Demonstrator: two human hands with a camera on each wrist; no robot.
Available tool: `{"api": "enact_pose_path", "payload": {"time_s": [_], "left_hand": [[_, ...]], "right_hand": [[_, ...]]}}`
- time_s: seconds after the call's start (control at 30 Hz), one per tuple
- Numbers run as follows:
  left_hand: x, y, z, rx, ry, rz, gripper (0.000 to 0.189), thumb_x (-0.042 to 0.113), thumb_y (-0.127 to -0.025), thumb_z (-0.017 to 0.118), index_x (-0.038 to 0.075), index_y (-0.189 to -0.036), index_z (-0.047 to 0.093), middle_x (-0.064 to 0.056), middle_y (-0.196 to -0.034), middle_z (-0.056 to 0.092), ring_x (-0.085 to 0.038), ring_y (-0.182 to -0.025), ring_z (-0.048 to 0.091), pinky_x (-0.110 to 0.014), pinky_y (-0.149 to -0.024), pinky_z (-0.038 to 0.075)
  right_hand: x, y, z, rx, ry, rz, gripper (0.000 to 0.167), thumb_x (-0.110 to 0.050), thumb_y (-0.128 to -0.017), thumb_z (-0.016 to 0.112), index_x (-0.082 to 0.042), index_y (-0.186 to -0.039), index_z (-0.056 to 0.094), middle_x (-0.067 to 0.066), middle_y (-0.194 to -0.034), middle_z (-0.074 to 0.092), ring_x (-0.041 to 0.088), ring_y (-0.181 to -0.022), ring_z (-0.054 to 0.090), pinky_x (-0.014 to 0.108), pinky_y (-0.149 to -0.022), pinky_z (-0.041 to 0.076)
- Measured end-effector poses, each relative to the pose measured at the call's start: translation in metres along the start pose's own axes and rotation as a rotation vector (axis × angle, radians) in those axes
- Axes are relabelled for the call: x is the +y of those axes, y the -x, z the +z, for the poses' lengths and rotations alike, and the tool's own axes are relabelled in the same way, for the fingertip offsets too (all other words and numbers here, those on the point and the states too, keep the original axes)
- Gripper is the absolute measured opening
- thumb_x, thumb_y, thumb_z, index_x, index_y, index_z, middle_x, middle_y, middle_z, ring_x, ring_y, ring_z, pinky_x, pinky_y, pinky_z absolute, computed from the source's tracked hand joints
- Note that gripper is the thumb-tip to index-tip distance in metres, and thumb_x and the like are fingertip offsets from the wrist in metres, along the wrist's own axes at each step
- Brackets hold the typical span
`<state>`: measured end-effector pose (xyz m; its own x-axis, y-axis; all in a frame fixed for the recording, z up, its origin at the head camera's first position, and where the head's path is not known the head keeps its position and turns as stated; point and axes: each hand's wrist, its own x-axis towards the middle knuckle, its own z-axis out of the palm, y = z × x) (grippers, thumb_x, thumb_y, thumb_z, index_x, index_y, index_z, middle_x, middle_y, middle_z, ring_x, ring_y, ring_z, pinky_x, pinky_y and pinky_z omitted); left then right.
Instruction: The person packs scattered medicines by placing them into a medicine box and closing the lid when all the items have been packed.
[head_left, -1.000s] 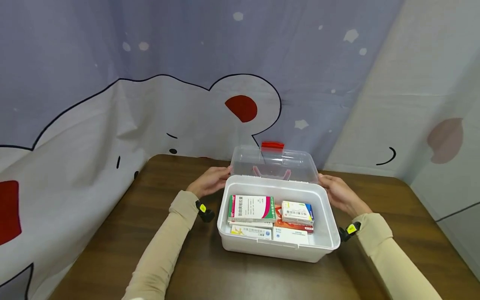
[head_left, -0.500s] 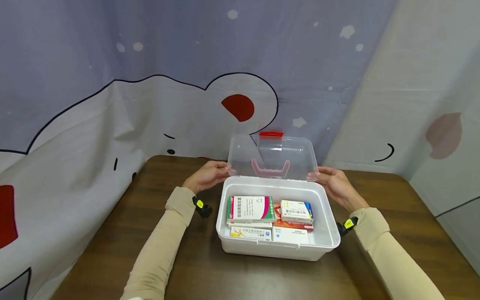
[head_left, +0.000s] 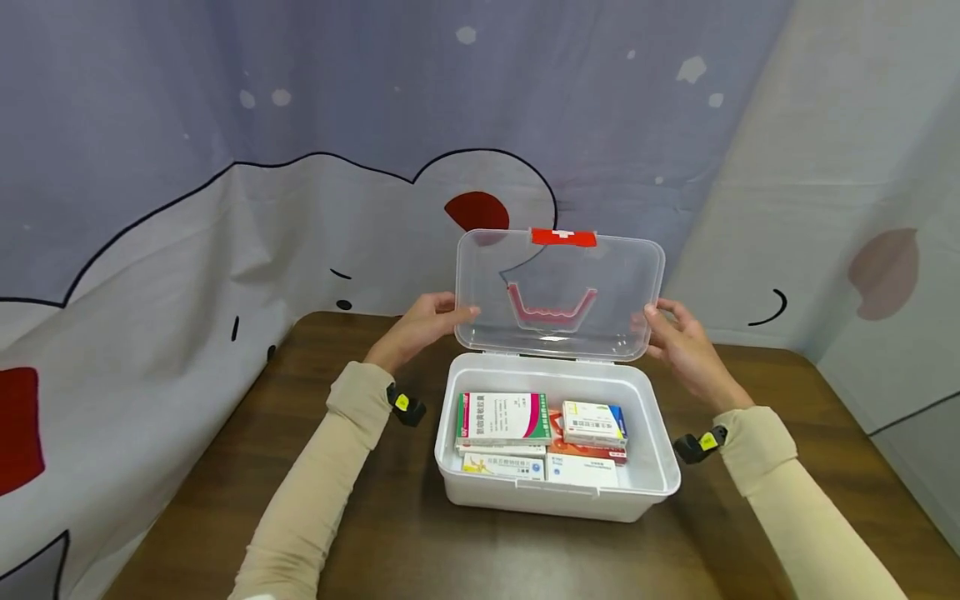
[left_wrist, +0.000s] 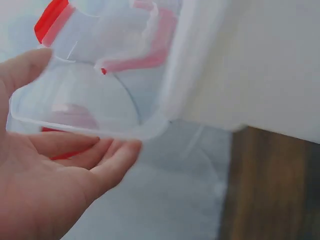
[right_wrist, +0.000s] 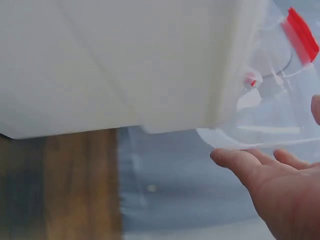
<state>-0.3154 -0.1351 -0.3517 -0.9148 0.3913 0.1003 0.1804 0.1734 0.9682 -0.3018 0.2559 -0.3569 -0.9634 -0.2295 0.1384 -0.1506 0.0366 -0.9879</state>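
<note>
A white plastic box stands on the table with its hinged clear lid tilted up at the back. Red latch and pink handle belong to that lid. My left hand holds the lid's left edge, thumb on the near face and fingers at the rim. At the right edge, my right hand holds it likewise, its thumb over the near side. Several medicine boxes lie inside, among them a green-and-white one and a smaller white-and-blue one.
The dark brown wooden table extends around the box. A curtain with printed cartoon shapes hangs close behind the table's back edge and along the left and right sides.
The lid has swung upward and forward from leaning back to nearly upright. Both hands have risen with it, thumbs now over its near face. The white box and its contents stay put.
</note>
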Motion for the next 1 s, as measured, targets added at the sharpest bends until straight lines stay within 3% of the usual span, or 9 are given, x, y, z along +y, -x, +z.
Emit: {"api": "enact_pose_path", "payload": {"time_s": [0.17, 0.27, 0.47, 0.6, 0.7, 0.87, 1.0], "left_hand": [[0.024, 0.008, 0.005, 0.058, -0.013, 0.036, 0.062, 0.045, -0.088, 0.055, 0.011, -0.137, 0.037, -0.016, -0.129, 0.048, -0.033, -0.116, 0.05, -0.048, -0.094, 0.042], [0.034, 0.014, 0.007, 0.088, -0.022, 0.088, 0.063, 0.047, -0.091, 0.048, 0.014, -0.142, 0.028, -0.017, -0.129, 0.047, -0.033, -0.117, 0.048, -0.05, -0.093, 0.041], [0.042, 0.029, 0.014, 0.071, -0.057, 0.255, 0.073, 0.056, -0.088, 0.039, 0.005, -0.14, 0.028, -0.023, -0.128, 0.045, -0.037, -0.119, 0.046, -0.053, -0.096, 0.037], [0.043, 0.038, 0.019, 0.05, -0.032, 0.31, 0.073, 0.057, -0.086, 0.034, 0.005, -0.138, 0.032, -0.02, -0.128, 0.045, -0.035, -0.121, 0.044, -0.051, -0.098, 0.035], [0.051, 0.049, 0.024, 0.036, -0.021, 0.331, 0.06, 0.044, -0.094, 0.033, 0.003, -0.136, 0.034, -0.022, -0.125, 0.046, -0.037, -0.118, 0.044, -0.051, -0.099, 0.034], [0.065, 0.071, 0.03, 0.06, -0.176, 0.327, 0.046, 0.026, -0.098, 0.038, 0.001, -0.137, 0.035, -0.02, -0.124, 0.05, -0.037, -0.116, 0.048, -0.047, -0.099, 0.037], [0.064, 0.083, 0.03, 0.057, -0.244, 0.313, 0.046, 0.025, -0.098, 0.041, 0.003, -0.138, 0.034, -0.016, -0.125, 0.051, -0.03, -0.114, 0.051, -0.041, -0.097, 0.041]], "right_hand": [[-0.018, 0.008, 0.008, 0.094, 0.237, -0.088, 0.06, -0.031, -0.091, 0.055, -0.011, -0.139, 0.025, 0.023, -0.132, 0.043, 0.019, -0.113, 0.052, 0.02, -0.086, 0.047], [-0.025, 0.014, 0.013, 0.124, 0.312, -0.163, 0.06, -0.024, -0.089, 0.059, -0.015, -0.139, 0.026, 0.017, -0.13, 0.046, 0.015, -0.111, 0.051, 0.014, -0.083, 0.045], [-0.028, 0.029, 0.024, 0.185, 0.377, -0.292, 0.069, -0.011, -0.084, 0.065, -0.015, -0.14, 0.024, 0.009, -0.13, 0.044, 0.021, -0.115, 0.046, 0.013, -0.081, 0.045], [-0.029, 0.04, 0.032, 0.202, 0.379, -0.323, 0.076, -0.007, -0.081, 0.068, -0.018, -0.14, 0.022, 0.005, -0.128, 0.042, 0.018, -0.112, 0.045, 0.014, -0.082, 0.046], [-0.03, 0.048, 0.037, 0.187, 0.355, -0.333, 0.079, -0.006, -0.079, 0.07, -0.019, -0.14, 0.021, 0.004, -0.128, 0.04, 0.017, -0.111, 0.045, 0.019, -0.086, 0.046], [-0.031, 0.064, 0.044, 0.21, 0.366, -0.324, 0.086, -0.004, -0.076, 0.072, -0.02, -0.141, 0.017, 0.004, -0.129, 0.038, 0.02, -0.112, 0.047, 0.033, -0.096, 0.041], [-0.035, 0.075, 0.049, 0.265, 0.415, -0.31, 0.094, -0.005, -0.075, 0.074, -0.025, -0.143, 0.011, 0.004, -0.139, 0.029, 0.025, -0.118, 0.04, 0.046, -0.099, 0.034]]}}
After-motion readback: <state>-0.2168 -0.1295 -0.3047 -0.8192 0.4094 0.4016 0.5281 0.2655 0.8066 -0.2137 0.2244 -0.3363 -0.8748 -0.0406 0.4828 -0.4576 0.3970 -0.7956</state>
